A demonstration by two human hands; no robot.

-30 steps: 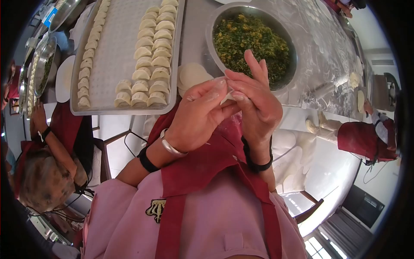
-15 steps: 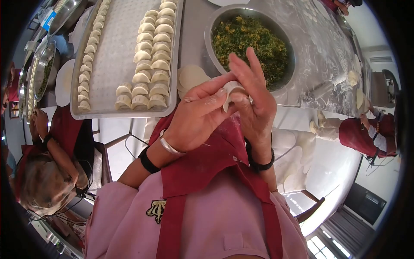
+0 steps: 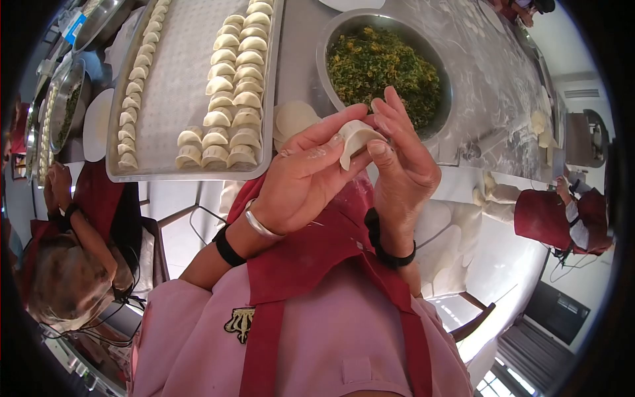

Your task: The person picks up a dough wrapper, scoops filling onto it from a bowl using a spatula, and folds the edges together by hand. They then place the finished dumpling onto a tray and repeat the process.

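A pale, folded dumpling (image 3: 357, 137) sits between both hands, just in front of the bowl of filling. My left hand (image 3: 296, 178) holds its left end, thumb along the near side and fingers behind. At the other end, the thumb of my right hand (image 3: 405, 175) presses on the dough edge, with the fingers raised behind it. Beside my left hand lies a small stack of round dough wrappers (image 3: 295, 118). The steel bowl (image 3: 322, 63) contains chopped green and yellow filling (image 3: 383, 69).
A metal tray (image 3: 173, 86) with rows of finished dumplings (image 3: 220, 86) stands at left. Flour dusts the steel table (image 3: 486, 73) at right. Another person's hands (image 3: 59, 187) are at far left, and a person in a red apron (image 3: 539, 215) is at right.
My right hand has shifted slightly right and its fingers have lowered. More of the dumpling's folded edge shows now. My left hand has barely moved.
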